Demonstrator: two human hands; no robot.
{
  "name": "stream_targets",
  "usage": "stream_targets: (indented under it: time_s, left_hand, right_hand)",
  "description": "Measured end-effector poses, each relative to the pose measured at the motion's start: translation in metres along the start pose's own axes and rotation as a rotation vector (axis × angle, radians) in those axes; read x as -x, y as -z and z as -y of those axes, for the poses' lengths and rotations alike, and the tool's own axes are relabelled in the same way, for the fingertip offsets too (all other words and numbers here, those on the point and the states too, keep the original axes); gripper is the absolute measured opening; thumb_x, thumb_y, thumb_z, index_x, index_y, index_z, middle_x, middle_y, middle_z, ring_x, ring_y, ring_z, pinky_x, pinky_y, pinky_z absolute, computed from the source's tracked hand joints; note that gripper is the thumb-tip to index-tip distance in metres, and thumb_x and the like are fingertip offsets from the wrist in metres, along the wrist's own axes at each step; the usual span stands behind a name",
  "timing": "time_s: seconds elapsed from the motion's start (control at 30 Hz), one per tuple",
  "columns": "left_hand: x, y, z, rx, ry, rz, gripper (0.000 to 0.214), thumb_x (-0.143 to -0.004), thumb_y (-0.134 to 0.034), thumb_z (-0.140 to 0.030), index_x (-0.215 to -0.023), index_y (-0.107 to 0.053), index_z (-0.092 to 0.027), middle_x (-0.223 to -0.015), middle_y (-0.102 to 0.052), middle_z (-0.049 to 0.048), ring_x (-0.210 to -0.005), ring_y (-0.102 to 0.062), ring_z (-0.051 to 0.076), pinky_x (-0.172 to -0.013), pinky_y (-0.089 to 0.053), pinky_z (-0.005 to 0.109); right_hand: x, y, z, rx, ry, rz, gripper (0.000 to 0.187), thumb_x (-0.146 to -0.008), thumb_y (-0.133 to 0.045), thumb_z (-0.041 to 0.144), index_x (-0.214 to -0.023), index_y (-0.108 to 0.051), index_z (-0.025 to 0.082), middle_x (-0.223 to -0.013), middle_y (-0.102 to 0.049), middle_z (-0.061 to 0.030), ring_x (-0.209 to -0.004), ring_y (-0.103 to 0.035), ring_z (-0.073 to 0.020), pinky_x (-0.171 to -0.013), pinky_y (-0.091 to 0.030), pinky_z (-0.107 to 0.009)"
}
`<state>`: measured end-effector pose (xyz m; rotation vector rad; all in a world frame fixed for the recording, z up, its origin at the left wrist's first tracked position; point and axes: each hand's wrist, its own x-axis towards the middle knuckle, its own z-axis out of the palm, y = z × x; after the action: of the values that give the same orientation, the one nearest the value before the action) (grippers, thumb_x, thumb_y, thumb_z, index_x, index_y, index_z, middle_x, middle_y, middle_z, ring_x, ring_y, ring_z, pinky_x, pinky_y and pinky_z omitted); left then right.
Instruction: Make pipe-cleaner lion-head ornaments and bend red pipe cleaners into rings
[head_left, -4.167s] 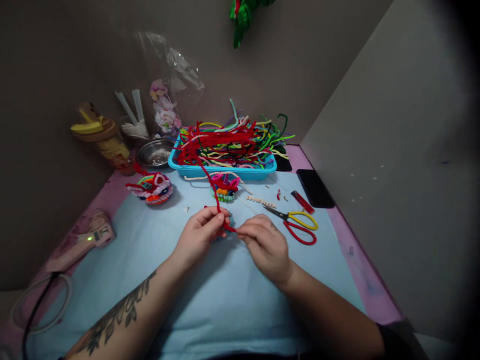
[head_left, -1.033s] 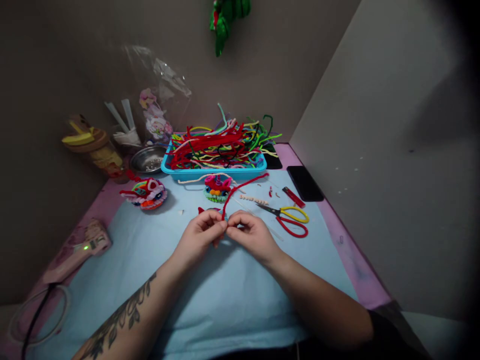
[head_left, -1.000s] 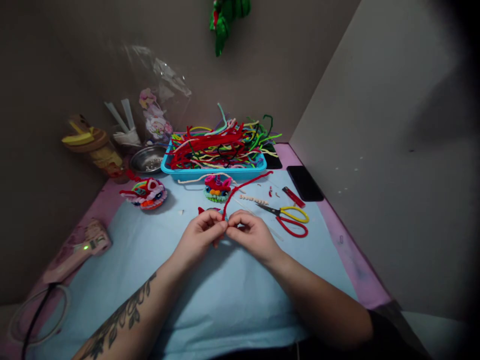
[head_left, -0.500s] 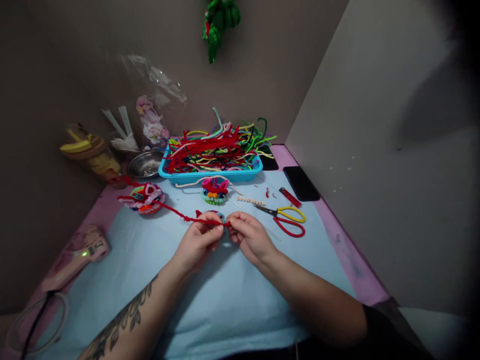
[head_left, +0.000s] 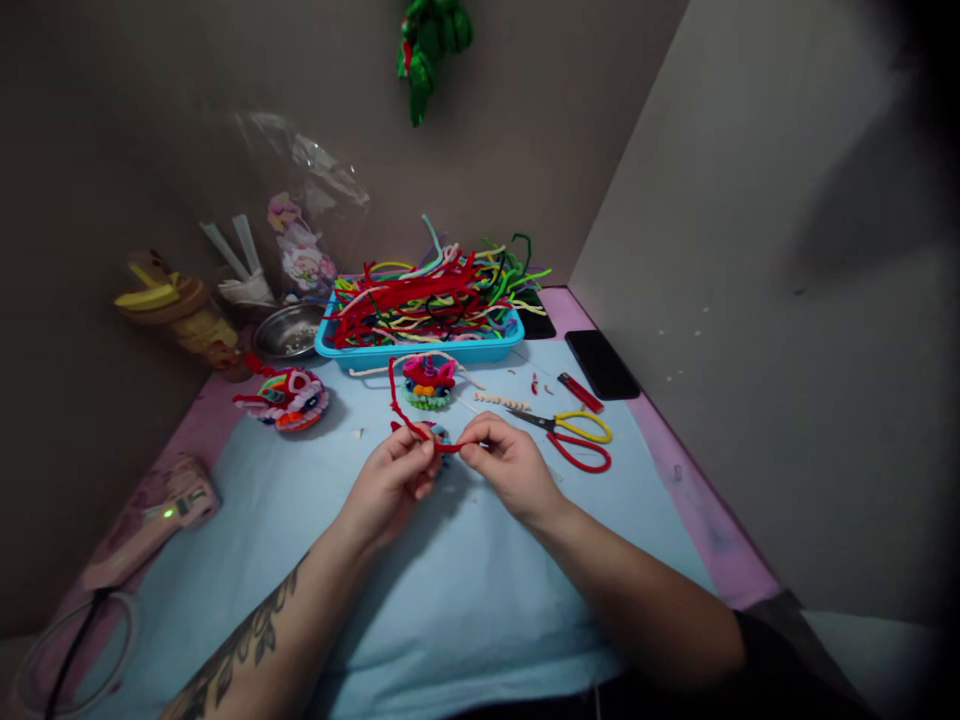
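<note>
My left hand (head_left: 390, 480) and my right hand (head_left: 504, 462) meet over the light blue mat (head_left: 420, 590), fingers pinched on a red pipe cleaner (head_left: 396, 400). Its free end curves up and left toward the tray. Between my fingertips sits a small blue and red pipe-cleaner piece (head_left: 439, 437), mostly hidden. Just beyond it rests a pink, green and orange pipe-cleaner figure (head_left: 428, 380).
A turquoise tray (head_left: 420, 348) heaped with several coloured pipe cleaners stands at the back. Scissors (head_left: 574, 437) and a red lighter (head_left: 578, 392) lie right, beside a black phone (head_left: 601, 364). A second figure (head_left: 283, 397), metal bowl (head_left: 291, 330) and pink glue gun (head_left: 154, 520) are left.
The red pipe cleaner's free end swung from pointing up right, out to the left, then back up toward the tray. Both hands stayed pinched together at the small piece.
</note>
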<state>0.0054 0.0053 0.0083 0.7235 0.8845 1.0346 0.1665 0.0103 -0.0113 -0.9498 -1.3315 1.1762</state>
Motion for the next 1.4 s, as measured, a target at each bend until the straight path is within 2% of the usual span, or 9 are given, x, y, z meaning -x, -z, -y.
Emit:
stream_targets:
  time_s: [0.27,0.4,0.53,0.73,0.9,1.07,1.13,1.23,1.4]
  left_hand:
    - [-0.002,0.003,0.006,-0.149,-0.084,-0.001,0.023,-0.072,-0.071,-0.029,-0.080,-0.053,-0.017,-0.064,-0.055,-0.0036,-0.049,-0.042,0.006,-0.042,-0.031,0.016]
    - [-0.002,0.003,0.006,-0.269,-0.193,-0.050,0.026,-0.069,-0.074,-0.028,-0.077,-0.051,-0.018,-0.072,-0.059,-0.0032,-0.053,-0.047,0.007,-0.046,-0.035,0.018]
    - [-0.001,0.002,0.006,-0.471,-0.275,-0.112,0.024,-0.070,-0.073,-0.028,-0.075,-0.053,-0.017,-0.066,-0.056,-0.0032,-0.057,-0.049,0.008,-0.054,-0.039,0.020]
    - [-0.003,0.004,0.013,-0.548,-0.299,-0.064,0.019,-0.072,-0.069,-0.027,-0.078,-0.054,-0.016,-0.069,-0.058,-0.0019,-0.062,-0.053,0.010,-0.060,-0.041,0.022]
    - [-0.002,0.001,0.009,-0.521,-0.329,-0.133,0.022,-0.071,-0.070,-0.027,-0.078,-0.051,-0.017,-0.067,-0.056,-0.0036,-0.060,-0.051,0.009,-0.058,-0.039,0.021]
    - [-0.002,0.004,0.009,-0.568,-0.344,-0.097,0.019,-0.074,-0.067,-0.027,-0.079,-0.052,-0.017,-0.070,-0.057,-0.0023,-0.063,-0.052,0.011,-0.061,-0.041,0.022]
    - [-0.003,0.007,0.011,-0.596,-0.336,-0.059,0.018,-0.075,-0.066,-0.027,-0.082,-0.053,-0.017,-0.072,-0.058,-0.0013,-0.066,-0.053,0.011,-0.063,-0.041,0.023]
    - [-0.004,0.008,0.012,-0.607,-0.320,-0.036,0.018,-0.075,-0.065,-0.026,-0.083,-0.053,-0.016,-0.073,-0.058,-0.0006,-0.067,-0.054,0.012,-0.063,-0.042,0.024]
    - [0.000,0.003,0.009,-0.556,-0.321,-0.030,0.017,-0.072,-0.067,-0.025,-0.080,-0.054,-0.016,-0.069,-0.058,-0.0016,-0.064,-0.054,0.011,-0.061,-0.042,0.023]
  right_hand:
    - [0.001,-0.003,0.003,0.026,0.019,0.024,0.006,-0.077,-0.064,0.022,-0.072,-0.064,0.020,-0.078,-0.056,-0.0022,-0.077,-0.055,-0.0160,-0.074,-0.043,-0.031]
    - [0.003,-0.006,0.005,0.120,-0.001,0.096,0.003,-0.074,-0.065,0.021,-0.072,-0.066,0.020,-0.084,-0.059,-0.0042,-0.074,-0.054,-0.0156,-0.061,-0.041,-0.027]
    - [0.003,-0.008,0.003,0.143,0.003,0.072,0.007,-0.072,-0.067,0.023,-0.067,-0.065,0.019,-0.080,-0.058,-0.0038,-0.071,-0.052,-0.0149,-0.058,-0.038,-0.026]
    - [-0.002,-0.008,-0.007,-0.106,-0.222,-0.050,0.012,-0.076,-0.059,0.025,-0.065,-0.055,0.019,-0.058,-0.047,0.0040,-0.056,-0.043,-0.0109,-0.056,-0.034,-0.024]
    - [-0.001,-0.004,0.004,0.149,0.008,0.023,0.007,-0.075,-0.065,0.025,-0.080,-0.064,0.020,-0.083,-0.060,-0.0024,-0.071,-0.052,-0.0144,-0.061,-0.039,-0.026]
    - [-0.001,0.000,0.011,0.344,0.124,0.124,0.009,-0.076,-0.061,0.018,-0.068,-0.064,0.020,-0.072,-0.059,-0.0017,-0.070,-0.053,-0.0152,-0.062,-0.038,-0.027]
    - [-0.003,0.001,0.010,0.336,0.073,0.149,0.012,-0.074,-0.060,0.017,-0.062,-0.061,0.019,-0.068,-0.056,-0.0003,-0.065,-0.050,-0.0135,-0.061,-0.036,-0.026]
    - [-0.006,0.000,0.006,0.188,-0.110,0.141,0.012,-0.071,-0.059,0.021,-0.059,-0.057,0.018,-0.062,-0.053,0.0020,-0.059,-0.045,-0.0109,-0.057,-0.035,-0.024]
    - [-0.009,-0.005,-0.007,-0.182,-0.433,0.011,0.012,-0.064,-0.060,0.026,-0.059,-0.052,0.017,-0.047,-0.043,0.0073,-0.043,-0.033,-0.0055,-0.044,-0.023,-0.021]
